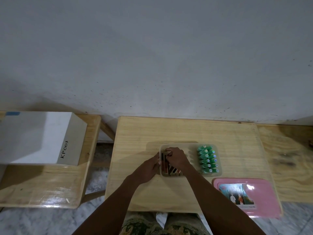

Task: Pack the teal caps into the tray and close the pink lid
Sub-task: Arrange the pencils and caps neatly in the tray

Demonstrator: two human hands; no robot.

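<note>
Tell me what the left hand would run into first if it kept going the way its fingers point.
The left hand points forward and right at the clear tray. The tray's left wall comes first, and the fingertips seem to touch it now. Just behind it stand the dark and red sticks.

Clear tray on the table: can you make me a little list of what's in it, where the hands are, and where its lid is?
Tray: clear plastic tray on the light wooden table
Right side: teal plastic caps in two neat columns
Left side: slim red, black and gold sticks
Right hand: fingers curled on the sticks
Left hand: at the tray's left wall; grip unclear
Lid: pink plastic lid off, flat on the table's near right corner, apart from the tray
Nearby: white box marked KP003 on a wooden bench, left
</note>
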